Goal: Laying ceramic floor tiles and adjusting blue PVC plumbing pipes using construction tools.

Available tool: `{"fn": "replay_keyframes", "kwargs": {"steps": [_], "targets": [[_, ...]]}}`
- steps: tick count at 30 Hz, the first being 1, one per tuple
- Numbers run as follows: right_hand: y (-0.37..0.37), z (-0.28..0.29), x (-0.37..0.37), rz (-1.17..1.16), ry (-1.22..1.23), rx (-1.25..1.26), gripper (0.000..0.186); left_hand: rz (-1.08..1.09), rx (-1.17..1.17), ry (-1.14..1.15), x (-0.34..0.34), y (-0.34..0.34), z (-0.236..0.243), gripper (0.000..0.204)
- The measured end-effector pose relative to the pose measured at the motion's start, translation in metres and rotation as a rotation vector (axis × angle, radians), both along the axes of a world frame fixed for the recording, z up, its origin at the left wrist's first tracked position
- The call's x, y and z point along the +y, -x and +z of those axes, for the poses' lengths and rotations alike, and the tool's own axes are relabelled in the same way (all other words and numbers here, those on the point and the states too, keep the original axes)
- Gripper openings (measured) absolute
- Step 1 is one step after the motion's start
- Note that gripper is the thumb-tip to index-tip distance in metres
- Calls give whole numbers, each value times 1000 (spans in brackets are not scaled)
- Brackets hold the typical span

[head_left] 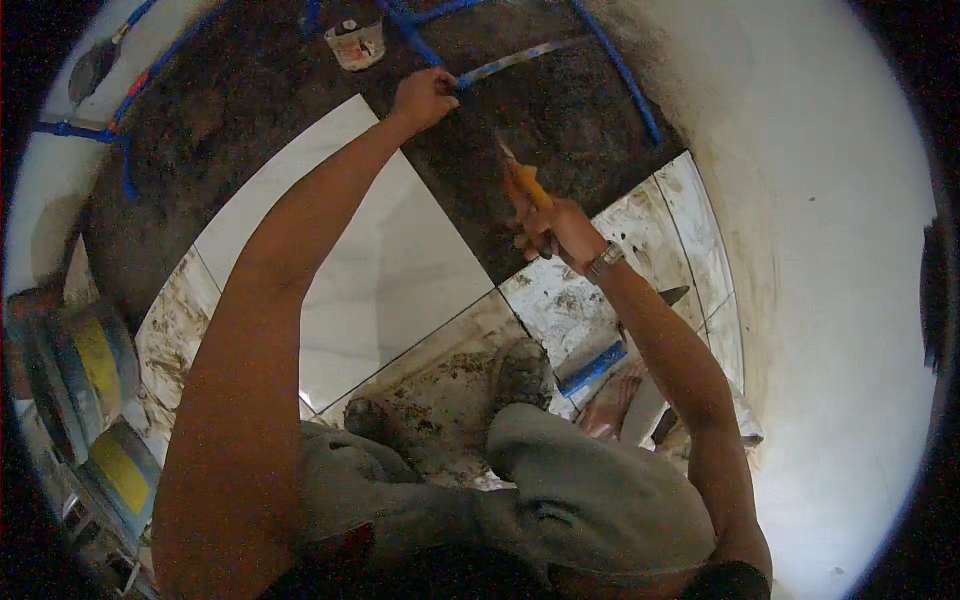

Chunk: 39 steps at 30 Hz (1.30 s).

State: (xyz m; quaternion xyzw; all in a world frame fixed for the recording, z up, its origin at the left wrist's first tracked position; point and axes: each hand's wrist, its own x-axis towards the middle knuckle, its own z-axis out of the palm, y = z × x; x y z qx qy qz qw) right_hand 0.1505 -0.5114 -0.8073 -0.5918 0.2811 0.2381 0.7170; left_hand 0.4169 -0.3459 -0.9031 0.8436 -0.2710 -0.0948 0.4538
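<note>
a yellow-orange hand tool (527, 184) is held in the right hand (562, 226), its handle enclosed by the fingers and its narrow tip pointed forward over the dark bare ground (590, 110); its exact kind is not shown clearly. a wristwatch (606, 258) is worn on the right wrist. the left hand (424, 98) is stretched farther forward, its fingers bent and held narrow at the near end of a blue-and-whitish strip (522, 56); whether the strip is gripped or only touched cannot be made out. the strip is slanted away to the right, toward a blue pipe (622, 72). a small whitish container (357, 46) is set on the dark ground just beyond the left hand. a large white tile (410, 260) is crossed over by the left forearm, and dirt-smeared tiles (645, 228) are seen beneath the right wrist. a blue bar (592, 370) is placed near one shoe (522, 376). the right side is bounded by a pale wall (830, 250).
</note>
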Motion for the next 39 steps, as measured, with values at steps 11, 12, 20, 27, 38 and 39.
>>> {"fn": "replay_keyframes", "kwargs": {"steps": [11,12,20,27,38,39], "targets": [[81,43,29,599,645,-398,29,24,-69,65,-2,-11,-17,29],[95,48,39,726,743,-415,33,14,32,42,-1,-15,-14,27],[167,66,100,988,692,-565,61,-54,-449,-148,-1,-16,-4,18],[183,54,127,1067,825,-675,52,-151,-577,-54,4,-20,-12,15],[184,19,145,976,1010,-756,54,-183,-411,-195,3,-22,-21,19],[181,20,148,1005,1008,-821,54,-122,-185,-129,4,-23,-19,19]]}}
